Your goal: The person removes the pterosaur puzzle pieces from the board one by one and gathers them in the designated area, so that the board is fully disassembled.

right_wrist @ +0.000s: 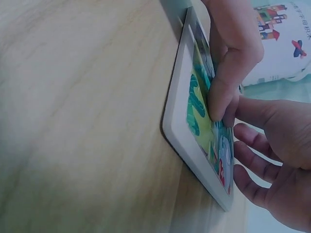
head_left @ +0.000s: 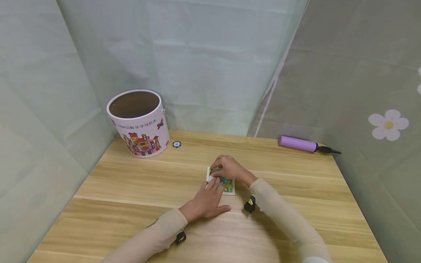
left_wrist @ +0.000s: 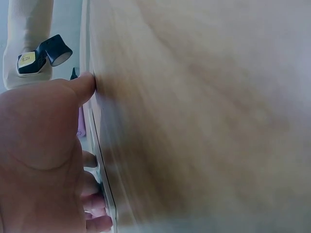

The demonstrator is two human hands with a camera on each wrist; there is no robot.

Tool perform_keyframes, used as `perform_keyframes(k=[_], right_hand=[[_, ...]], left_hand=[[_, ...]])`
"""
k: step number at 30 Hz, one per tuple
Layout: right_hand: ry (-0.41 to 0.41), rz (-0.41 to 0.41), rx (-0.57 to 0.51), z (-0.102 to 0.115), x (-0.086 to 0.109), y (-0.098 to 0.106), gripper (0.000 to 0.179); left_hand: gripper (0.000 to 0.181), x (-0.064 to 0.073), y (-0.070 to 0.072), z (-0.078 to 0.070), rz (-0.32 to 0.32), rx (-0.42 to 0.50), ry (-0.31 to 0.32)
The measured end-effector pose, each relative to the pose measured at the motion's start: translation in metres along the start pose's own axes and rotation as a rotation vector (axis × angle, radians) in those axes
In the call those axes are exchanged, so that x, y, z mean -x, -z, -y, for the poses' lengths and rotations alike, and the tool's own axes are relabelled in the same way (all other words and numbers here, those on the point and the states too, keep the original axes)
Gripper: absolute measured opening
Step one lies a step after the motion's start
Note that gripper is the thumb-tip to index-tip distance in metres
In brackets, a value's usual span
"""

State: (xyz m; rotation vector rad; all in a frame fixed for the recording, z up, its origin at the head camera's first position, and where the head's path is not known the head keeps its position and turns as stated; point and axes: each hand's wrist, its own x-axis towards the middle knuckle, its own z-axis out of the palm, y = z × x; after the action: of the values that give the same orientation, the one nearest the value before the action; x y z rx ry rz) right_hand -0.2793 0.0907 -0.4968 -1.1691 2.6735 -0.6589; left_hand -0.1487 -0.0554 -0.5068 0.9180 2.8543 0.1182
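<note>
A small flat picture board (head_left: 228, 190) with a pale rim and a green jungle-like print lies on the table. My left hand (head_left: 210, 200) comes over its near left side, fingers stretched onto the picture and thumb spread out on the table. From the right, my right hand (head_left: 230, 168) arches over the board's far left part with bent fingers. In the right wrist view, the fingertips of the right hand (right_wrist: 286, 150) touch the picture board (right_wrist: 197, 109), close to the left hand (right_wrist: 233, 53). Whether they pinch a piece there is hidden. The left wrist view shows the left hand (left_wrist: 43, 150) from its palm side.
A white bucket (head_left: 144, 135) printed with colourful blocks stands at the back left. Beside it lies a dark blue round chip (head_left: 176, 144). A purple hand pump (head_left: 297, 143) with a black nozzle rests at the back right. Pale curtains (head_left: 204, 65) hang behind the wooden table (head_left: 138, 182).
</note>
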Motion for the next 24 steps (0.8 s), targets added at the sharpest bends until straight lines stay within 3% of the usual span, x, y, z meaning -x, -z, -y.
perform_keyframes(k=[6, 13, 24], right_hand=[[-0.036, 0.010, -0.019, 0.0035, -0.0008, 0.0016, 0.018], [-0.124, 0.010, -0.035, 0.0072, 0.0009, 0.0064, 0.019], [-0.121, 0.028, 0.011, 0.0080, -0.0006, 0.0072, 0.018]], left_hand=[[0.092, -0.0025, -0.0090, 0.0035, -0.001, -0.017, 0.006], [0.093, -0.0028, -0.0067, 0.0035, 0.017, 0.001, 0.011], [0.092, -0.0037, -0.0065, 0.0055, 0.019, -0.007, -0.005]])
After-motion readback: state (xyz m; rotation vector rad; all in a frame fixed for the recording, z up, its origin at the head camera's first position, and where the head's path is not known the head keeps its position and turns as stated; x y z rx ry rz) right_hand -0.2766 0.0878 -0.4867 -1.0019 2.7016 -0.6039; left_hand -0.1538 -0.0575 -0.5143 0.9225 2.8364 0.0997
